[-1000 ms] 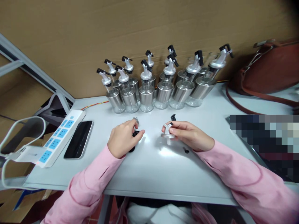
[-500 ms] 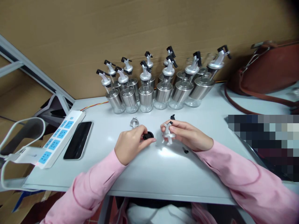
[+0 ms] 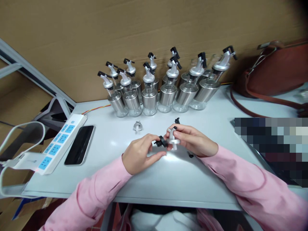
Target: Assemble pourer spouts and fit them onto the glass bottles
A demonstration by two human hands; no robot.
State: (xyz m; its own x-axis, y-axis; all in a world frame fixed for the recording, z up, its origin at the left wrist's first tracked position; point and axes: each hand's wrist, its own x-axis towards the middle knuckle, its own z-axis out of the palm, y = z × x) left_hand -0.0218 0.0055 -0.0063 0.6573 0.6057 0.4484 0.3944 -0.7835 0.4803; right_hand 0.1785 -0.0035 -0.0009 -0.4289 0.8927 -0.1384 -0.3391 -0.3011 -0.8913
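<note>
My left hand (image 3: 141, 152) grips a black ribbed stopper (image 3: 160, 141) by its edge with the fingertips. Right beside it, my right hand (image 3: 196, 139) holds a silver pourer spout (image 3: 172, 138) with a black tip, its pale stem pointing down. The stopper is close to the spout's rim; whether they touch I cannot tell. A second silver spout piece (image 3: 138, 127) lies on the table beyond my left hand. One small black part (image 3: 177, 121) lies behind my right hand, and another black piece (image 3: 191, 155) rests under its wrist.
Several glass-and-steel oil bottles (image 3: 149, 99) with pourer tops stand at the back of the grey table (image 3: 178, 189). To the left are a phone (image 3: 80, 145) and a power strip (image 3: 59, 144). A brown handbag (image 3: 276, 72) sits at the right, above a pixelated area.
My left hand has moved right, bringing the black stopper up to the spout and turning it so its ribbed side shows. My right hand has stayed nearly in place.
</note>
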